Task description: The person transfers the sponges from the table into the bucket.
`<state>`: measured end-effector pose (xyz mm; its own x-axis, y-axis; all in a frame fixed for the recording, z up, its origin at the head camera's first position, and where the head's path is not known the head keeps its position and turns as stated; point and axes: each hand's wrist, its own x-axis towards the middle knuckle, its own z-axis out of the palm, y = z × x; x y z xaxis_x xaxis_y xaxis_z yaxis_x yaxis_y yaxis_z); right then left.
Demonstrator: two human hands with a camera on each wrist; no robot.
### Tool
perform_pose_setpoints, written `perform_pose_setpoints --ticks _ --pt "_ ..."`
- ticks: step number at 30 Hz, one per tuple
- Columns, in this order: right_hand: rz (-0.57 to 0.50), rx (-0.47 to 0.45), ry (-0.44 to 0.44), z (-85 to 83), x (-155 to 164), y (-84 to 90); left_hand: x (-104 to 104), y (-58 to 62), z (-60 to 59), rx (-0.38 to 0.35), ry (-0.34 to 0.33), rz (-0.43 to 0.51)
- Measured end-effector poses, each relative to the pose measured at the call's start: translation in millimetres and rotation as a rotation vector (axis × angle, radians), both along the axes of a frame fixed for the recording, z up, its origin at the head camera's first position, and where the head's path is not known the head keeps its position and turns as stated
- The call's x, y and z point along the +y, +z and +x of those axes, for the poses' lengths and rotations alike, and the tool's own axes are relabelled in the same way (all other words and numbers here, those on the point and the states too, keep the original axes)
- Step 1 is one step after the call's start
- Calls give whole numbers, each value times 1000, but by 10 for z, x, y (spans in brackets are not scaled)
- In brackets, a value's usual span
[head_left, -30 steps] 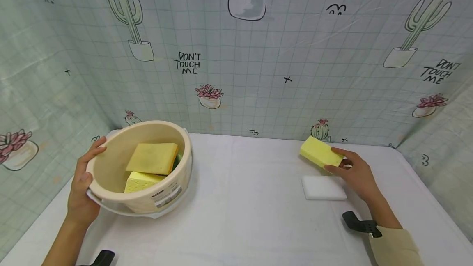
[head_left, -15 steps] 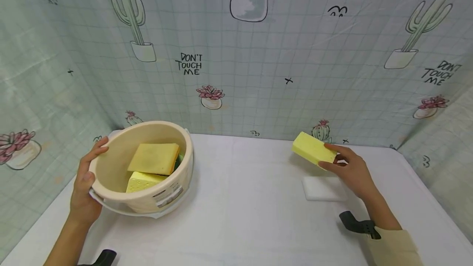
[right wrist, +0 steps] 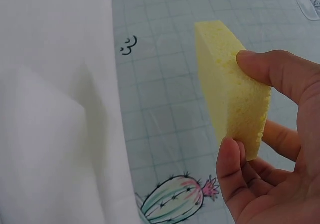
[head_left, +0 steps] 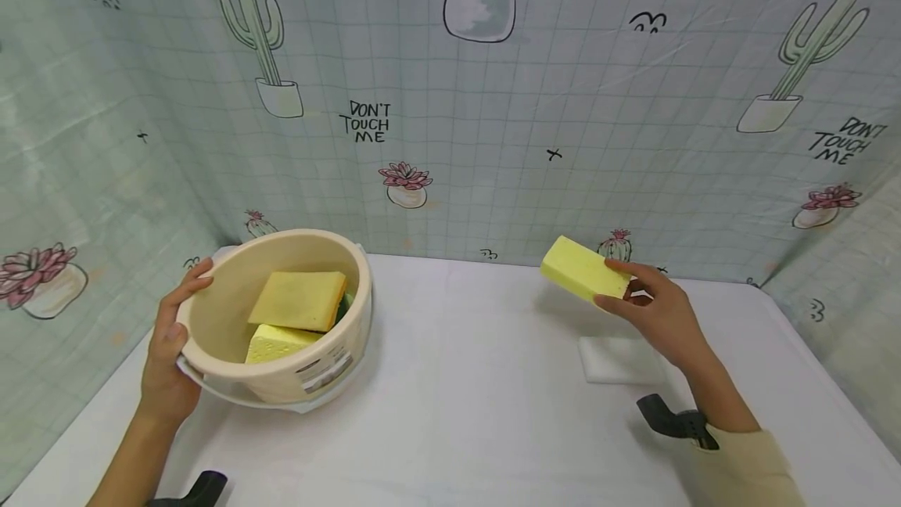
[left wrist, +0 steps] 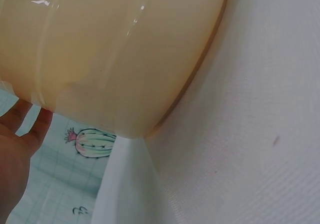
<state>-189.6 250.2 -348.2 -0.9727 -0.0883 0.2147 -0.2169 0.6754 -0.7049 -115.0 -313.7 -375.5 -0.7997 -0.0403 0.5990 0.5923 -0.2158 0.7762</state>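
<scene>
My right hand pinches a pale yellow sponge by its near end, thumb on one edge and fingers on the other, raised above the table. The right wrist view shows the porous side of the same sponge. At the left, my left hand grips the rim of a cream bucket, which tilts toward me. Inside the bucket lie a darker yellow sponge on top and a pale yellow sponge below it. Something green is partly hidden behind them.
A white sponge block lies flat on the white-covered table, below my right hand. Behind the table hangs a cactus-print curtain, with side panels at left and right. The bucket's white handle hangs down in front.
My right hand has lifted the yellow sponge and carried it up and to the left, away from above the white block. The left hand keeps its grip on the bucket.
</scene>
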Motion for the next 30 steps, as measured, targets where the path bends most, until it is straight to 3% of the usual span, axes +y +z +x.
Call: perform_pose_setpoints --ticks 8,30 --pt "-1 45 34 -33 -126 88 -14 11 -9 -6 7 -38" --pt "-38 111 102 -88 -497 312 -12 -16 -2 7 -5 -2"
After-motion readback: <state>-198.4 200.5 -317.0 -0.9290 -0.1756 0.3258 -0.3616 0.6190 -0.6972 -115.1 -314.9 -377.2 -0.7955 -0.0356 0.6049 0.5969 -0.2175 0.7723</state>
